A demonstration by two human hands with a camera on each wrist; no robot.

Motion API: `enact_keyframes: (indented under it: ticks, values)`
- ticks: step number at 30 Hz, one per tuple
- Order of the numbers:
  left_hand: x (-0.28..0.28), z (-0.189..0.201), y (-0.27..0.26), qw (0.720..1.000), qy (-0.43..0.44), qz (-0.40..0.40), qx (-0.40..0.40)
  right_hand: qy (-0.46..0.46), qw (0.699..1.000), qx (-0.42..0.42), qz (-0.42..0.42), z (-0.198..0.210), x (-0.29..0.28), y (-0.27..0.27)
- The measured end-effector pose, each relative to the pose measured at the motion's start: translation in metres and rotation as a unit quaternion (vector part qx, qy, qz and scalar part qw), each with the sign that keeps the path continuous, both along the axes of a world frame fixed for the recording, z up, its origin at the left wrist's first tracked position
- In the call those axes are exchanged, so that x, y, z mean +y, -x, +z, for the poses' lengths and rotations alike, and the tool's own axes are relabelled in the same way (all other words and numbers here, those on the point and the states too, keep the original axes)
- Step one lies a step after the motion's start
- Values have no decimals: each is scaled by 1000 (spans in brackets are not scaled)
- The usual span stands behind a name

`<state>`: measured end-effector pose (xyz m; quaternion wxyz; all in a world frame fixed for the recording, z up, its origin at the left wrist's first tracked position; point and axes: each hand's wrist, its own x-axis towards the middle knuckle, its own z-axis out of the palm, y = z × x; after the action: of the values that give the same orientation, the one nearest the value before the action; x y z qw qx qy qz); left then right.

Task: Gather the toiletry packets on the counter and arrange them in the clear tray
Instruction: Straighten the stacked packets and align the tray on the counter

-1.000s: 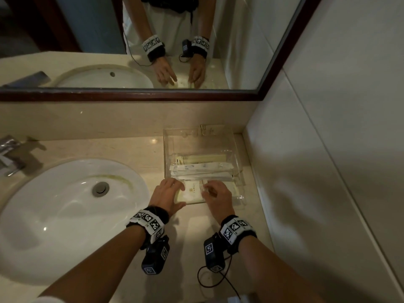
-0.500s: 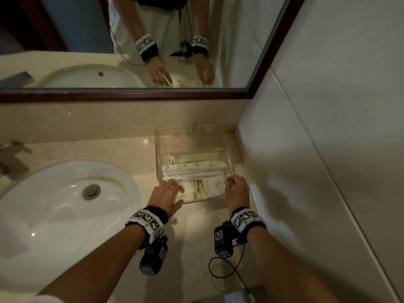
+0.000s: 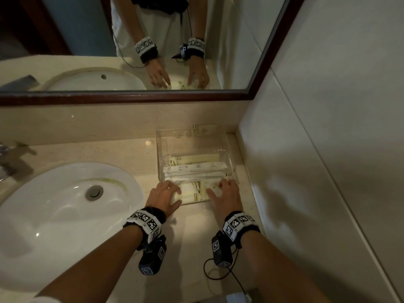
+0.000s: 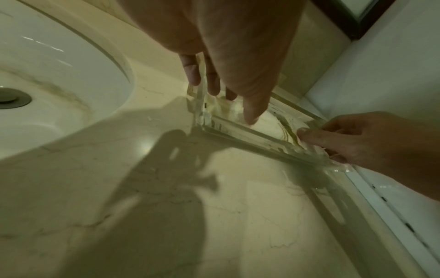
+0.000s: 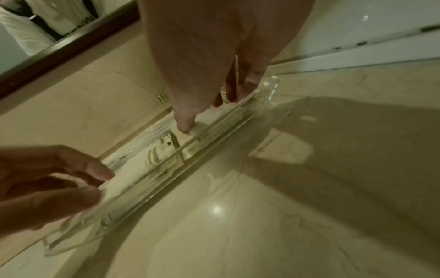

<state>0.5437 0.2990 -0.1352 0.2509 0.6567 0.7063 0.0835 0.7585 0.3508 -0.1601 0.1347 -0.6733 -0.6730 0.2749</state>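
The clear tray (image 3: 161, 149) stands on the counter in the corner by the right wall. A yellow packet (image 3: 194, 159) lies at its back, long white packets (image 3: 194, 169) in the middle and cream packets (image 3: 192, 193) at the front. My left hand (image 3: 166, 195) lies over the tray's front left corner (image 4: 202, 116); its fingers (image 4: 212, 80) reach in onto the cream packets and one stays outside the left wall. My right hand (image 3: 225, 193) lies over the front right corner, thumb (image 5: 185, 127) on a cream packet, fingers straddling the right wall (image 5: 271, 86). Neither hand lifts anything.
A white sink (image 3: 65, 211) fills the counter's left side, with a tap (image 3: 6, 158) at the far left. A mirror (image 3: 131, 51) runs along the back wall and a tiled wall (image 3: 317, 171) closes the right. Bare counter (image 3: 192, 248) lies in front of the tray.
My right hand left the middle of the front packet, went to the tray's front right corner and now lies flat there. My left hand stayed at the front left corner.
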Motion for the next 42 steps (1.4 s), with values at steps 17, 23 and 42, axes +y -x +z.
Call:
enact_keyframes:
  ticks: [17,23,42]
  values:
    - [-9,-6,15,991,40,93,-85,26,985,43,-164,-4,8,-16]
    - [1,-5,19,989,17,102,-101,-4,986,70,-150,-5,22,-13]
    - [34,4,23,981,24,191,-37,46,968,180,-166,6,42,2]
